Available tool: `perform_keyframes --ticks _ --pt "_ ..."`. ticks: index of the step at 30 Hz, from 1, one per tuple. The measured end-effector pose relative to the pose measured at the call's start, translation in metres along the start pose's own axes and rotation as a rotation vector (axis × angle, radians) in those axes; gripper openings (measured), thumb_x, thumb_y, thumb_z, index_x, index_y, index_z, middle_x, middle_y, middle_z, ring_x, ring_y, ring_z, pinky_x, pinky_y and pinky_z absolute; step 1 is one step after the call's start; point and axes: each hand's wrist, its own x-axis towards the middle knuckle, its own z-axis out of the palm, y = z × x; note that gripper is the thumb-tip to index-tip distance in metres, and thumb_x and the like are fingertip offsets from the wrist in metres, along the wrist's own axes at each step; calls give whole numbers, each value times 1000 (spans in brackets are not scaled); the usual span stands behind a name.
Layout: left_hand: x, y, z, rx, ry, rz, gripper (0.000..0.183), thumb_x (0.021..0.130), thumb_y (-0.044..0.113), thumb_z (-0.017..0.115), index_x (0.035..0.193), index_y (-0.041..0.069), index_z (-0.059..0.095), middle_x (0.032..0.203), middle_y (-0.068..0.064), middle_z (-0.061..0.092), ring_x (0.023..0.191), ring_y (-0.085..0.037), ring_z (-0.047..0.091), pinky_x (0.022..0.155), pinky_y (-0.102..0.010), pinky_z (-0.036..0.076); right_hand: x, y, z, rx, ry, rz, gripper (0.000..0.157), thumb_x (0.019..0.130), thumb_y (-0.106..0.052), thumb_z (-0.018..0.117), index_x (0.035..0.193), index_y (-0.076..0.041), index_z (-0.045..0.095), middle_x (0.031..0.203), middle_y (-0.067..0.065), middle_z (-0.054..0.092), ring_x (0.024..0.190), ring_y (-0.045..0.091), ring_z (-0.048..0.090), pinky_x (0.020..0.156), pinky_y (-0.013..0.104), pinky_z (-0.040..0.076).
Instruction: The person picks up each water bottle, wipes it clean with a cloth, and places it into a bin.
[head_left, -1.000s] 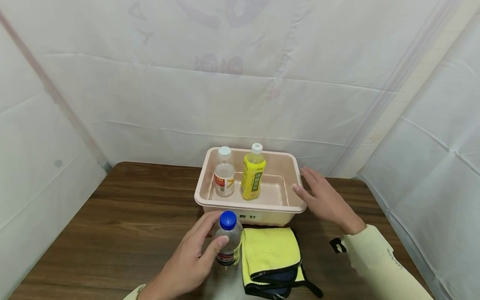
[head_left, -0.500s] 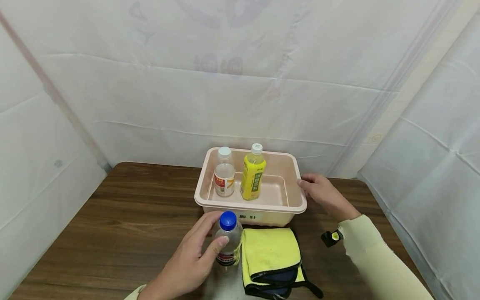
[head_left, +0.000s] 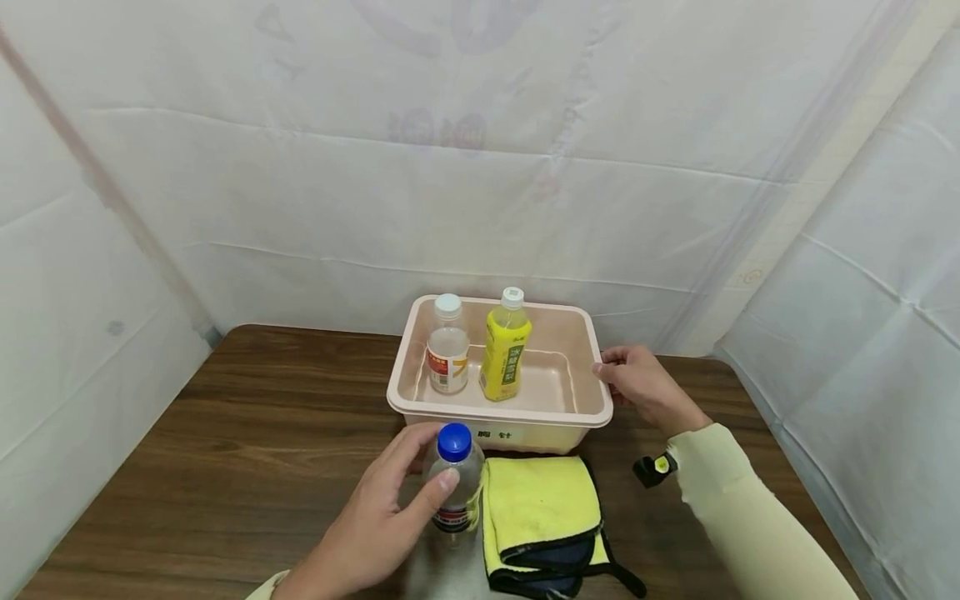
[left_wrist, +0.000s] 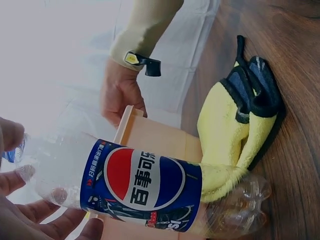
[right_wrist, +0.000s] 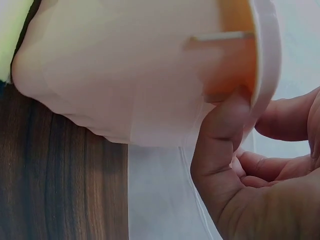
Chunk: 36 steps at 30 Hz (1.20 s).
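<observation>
My left hand (head_left: 378, 512) holds a clear plastic Pepsi bottle (left_wrist: 142, 182) around its upper part, thumb on the near side. The bottle has a blue cap (head_left: 454, 442) and stands upright in front of a pale pink plastic bin (head_left: 551, 436). At the bin's right side, my right hand (head_left: 648, 387) grips the rim; in the right wrist view its fingers (right_wrist: 220, 135) curl up under the lip. Inside the bin stand a clear bottle with a white cap (head_left: 448, 354) and a yellow-labelled drink bottle (head_left: 506, 354).
A folded yellow cloth (head_left: 540, 500) with black edging lies right beside the Pepsi bottle, in front of the bin. The brown wooden table (head_left: 247, 450) backs onto a white sheet wall (head_left: 337, 208). A black strap (head_left: 651, 473) hangs at the right sleeve.
My right hand has gone from spread fingers beside the bin's right rim to gripping that rim. My left hand and the Pepsi bottle have stayed in place.
</observation>
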Motion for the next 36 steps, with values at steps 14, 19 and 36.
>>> perform_keyframes --ticks 14,19,36 --pt "10 11 -2 59 -57 -242 66 83 43 88 139 31 56 123 14 70 115 -6 66 95 -28 58 -1 -2 6 -21 22 6 32 107 -13 53 125 14 59 102 21 68 79 21 68 63 29 57" --pt "10 13 -3 81 -56 -248 63 83 40 89 137 28 58 119 12 72 111 -8 69 90 -27 60 0 -2 3 -52 5 15 33 107 -14 52 127 12 60 112 26 68 87 26 70 69 30 59" --pt "15 17 -4 92 -58 -170 62 84 40 88 136 28 58 120 11 74 110 -10 71 88 -27 61 -1 -1 1 -70 -7 -3 34 107 -14 53 126 13 60 110 25 69 84 23 69 68 29 58"
